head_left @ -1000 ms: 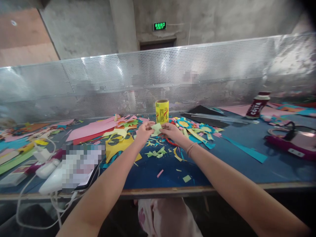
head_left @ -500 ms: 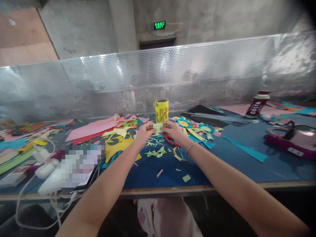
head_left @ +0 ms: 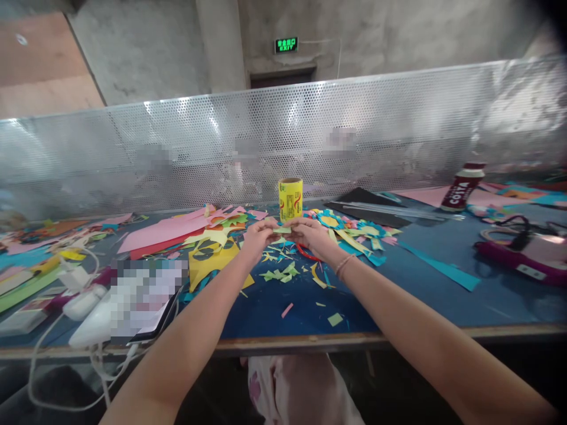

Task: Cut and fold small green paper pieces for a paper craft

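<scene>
Between my two hands is a small piece of pale green paper [head_left: 282, 230], seen as a narrow strip. My left hand [head_left: 261, 237] pinches its left end and my right hand [head_left: 309, 235] pinches its right end. Just behind them a yellow tape roll [head_left: 290, 199] stands upright on the table. Light green paper scraps [head_left: 281, 273] lie below my hands. Part of a red ring-like object [head_left: 307, 254] shows beside my right hand. Left of my left hand is a yellow paper piece [head_left: 208, 262] with cut-out holes.
On the left lie pink paper sheets [head_left: 166, 229], a tablet [head_left: 153, 304] and white cables [head_left: 35, 378]. Blue and yellow paper flowers [head_left: 330, 220], a blue paper strip [head_left: 443, 267], a dark red bottle [head_left: 463, 188] and a purple device [head_left: 522, 260] are on the right. A perforated metal screen [head_left: 283, 141] stands behind.
The green paper showed a broader face before and now appears as a thinner strip, folded or tilted between my fingers. My hands have stayed in nearly the same place.
</scene>
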`<state>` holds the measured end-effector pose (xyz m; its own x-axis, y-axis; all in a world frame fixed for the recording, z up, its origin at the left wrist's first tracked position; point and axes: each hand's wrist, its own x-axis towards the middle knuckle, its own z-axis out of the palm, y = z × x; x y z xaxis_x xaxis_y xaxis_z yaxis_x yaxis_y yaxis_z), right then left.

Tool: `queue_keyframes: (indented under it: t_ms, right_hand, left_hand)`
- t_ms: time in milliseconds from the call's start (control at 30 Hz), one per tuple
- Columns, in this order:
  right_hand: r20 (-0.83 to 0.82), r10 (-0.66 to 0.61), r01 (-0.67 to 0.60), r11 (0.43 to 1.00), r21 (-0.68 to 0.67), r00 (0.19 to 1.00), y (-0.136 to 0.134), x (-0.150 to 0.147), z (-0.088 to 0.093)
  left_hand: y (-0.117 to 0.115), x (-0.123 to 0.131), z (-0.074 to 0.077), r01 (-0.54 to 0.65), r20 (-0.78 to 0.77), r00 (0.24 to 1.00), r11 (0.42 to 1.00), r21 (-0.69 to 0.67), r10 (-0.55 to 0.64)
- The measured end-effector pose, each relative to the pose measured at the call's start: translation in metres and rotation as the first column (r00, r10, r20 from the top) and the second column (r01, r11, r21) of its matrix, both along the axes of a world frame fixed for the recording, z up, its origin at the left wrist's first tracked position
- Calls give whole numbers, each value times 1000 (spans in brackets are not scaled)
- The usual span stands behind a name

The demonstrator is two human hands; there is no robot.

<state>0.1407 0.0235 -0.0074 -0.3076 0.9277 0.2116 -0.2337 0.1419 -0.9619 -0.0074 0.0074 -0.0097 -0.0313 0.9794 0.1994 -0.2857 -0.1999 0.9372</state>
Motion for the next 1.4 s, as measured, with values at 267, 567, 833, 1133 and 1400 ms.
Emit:
queue_keyframes:
  t_ms: [267,567,833,1133,1400]
  right_hand:
    - [122,-56,32,980,194,991,5,0,-6]
    - [159,-98,59,970,236,982,7,1,-7]
    - [175,-106,61,969,241,979,7,1,-6]
    - [226,-132,55,946,319,965,8,2,-7]
    - [236,-160,76,942,328,958,8,1,-5]
  left_hand:
    - [2,1,-3,-8,-91,996,997,81,15]
    - [0,1,-3,-17,-108,994,998,64,24]
    - [0,2,-3,5,-51,999,999,54,-3]
    - [3,0,-6,16,-65,998,999,34,-14]
    - [2,-1,-5,-16,-96,995,1000,23,18]
